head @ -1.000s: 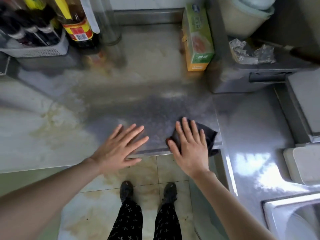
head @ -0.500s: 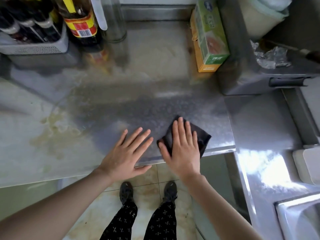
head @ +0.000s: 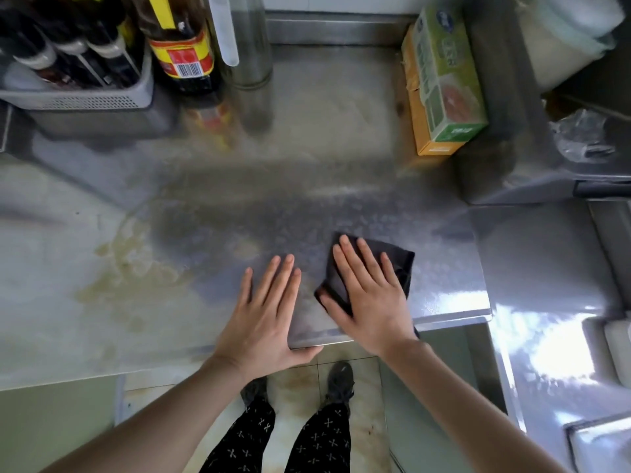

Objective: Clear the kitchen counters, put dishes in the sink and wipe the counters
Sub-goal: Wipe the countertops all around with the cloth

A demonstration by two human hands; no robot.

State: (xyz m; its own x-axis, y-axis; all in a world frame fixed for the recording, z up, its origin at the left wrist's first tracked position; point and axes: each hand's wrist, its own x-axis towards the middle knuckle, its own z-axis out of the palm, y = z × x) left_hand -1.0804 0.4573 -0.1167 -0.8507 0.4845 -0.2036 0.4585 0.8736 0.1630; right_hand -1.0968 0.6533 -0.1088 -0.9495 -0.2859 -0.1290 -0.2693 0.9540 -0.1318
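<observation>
**Mid-wipe on a steel worktop, both palms down**

Pressing a small dark grey folded cloth [head: 399,264] flat onto the scuffed stainless steel counter [head: 307,172] with the right hand [head: 370,295]. Fingers straight and a little spread, thumb out toward 9 o'clock over the cloth's edge. No curling round it, just pushing down. Sitting near the counter's front edge, about 5 o'clock from the middle of the worktop.

Resting the left hand [head: 266,315] palm-down on bare steel at the cloth's 9 o'clock. Fingers straight and nearly together, thumb lying along the front edge. Near the cloth but not touching it.

Other stuff around:
- At 8 o'clock, a yellowish-brown dried smear [head: 129,268] on the steel.
- At 11 o'clock, a grey perforated plastic basket [head: 85,100] holding dark capped bottles [head: 68,52].
- Just at the basket's 3 o'clock, a dark sauce bottle with a red-and-yellow label [head: 182,56], then a shiny steel cylinder [head: 251,46].
- At 1 o'clock, a green-and-orange cardboard box [head: 444,80], right up against a steel unit.
- At 2 o'clock, crumpled clear plastic wrap [head: 580,134] on top of that unit.
- At 6 o'clock, below the counter edge, two dark shoes [head: 338,380] on pale tiles.
</observation>
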